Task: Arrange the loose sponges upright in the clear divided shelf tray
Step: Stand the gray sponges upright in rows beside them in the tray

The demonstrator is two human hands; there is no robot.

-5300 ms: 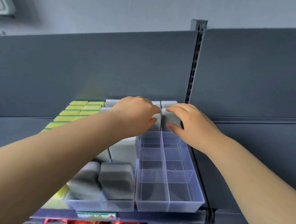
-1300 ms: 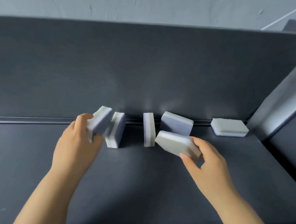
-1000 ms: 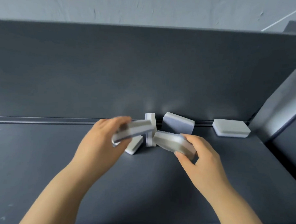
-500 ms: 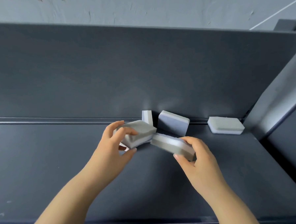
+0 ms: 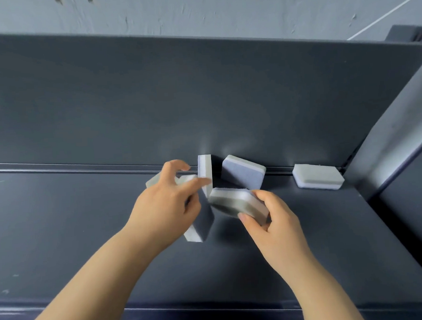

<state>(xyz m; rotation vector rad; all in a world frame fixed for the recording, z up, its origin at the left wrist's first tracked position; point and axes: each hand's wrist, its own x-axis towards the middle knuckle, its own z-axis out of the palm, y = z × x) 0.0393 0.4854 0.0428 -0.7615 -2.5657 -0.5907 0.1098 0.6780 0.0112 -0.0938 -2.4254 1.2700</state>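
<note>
Upright sponge [image 5: 205,171]: white, blue-grey side.
Leaning sponge [image 5: 242,174], right of upright sponge: blue-grey face, white band.
Flat sponge [image 5: 317,176], farther right: white over pale blue-grey.
Front-right sponge [image 5: 234,202]: white, grey stripe.
Front-left sponge [image 5: 202,221]: dark blue-grey, white edge.
Shelf [image 5: 86,227]: plain dark grey.
Wall [image 5: 197,9]: mottled pale grey.

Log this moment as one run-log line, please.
left hand holds grey-white rectangular sponge; right hand grips second grey-white sponge; upright sponge, leaning sponge, flat sponge on dark metal shelf

I see soft, even light with pale reflections on the back panel [image 5: 202,99]. The left hand [image 5: 166,208] blurs slightly; straight edges bow toward the borders.
</note>
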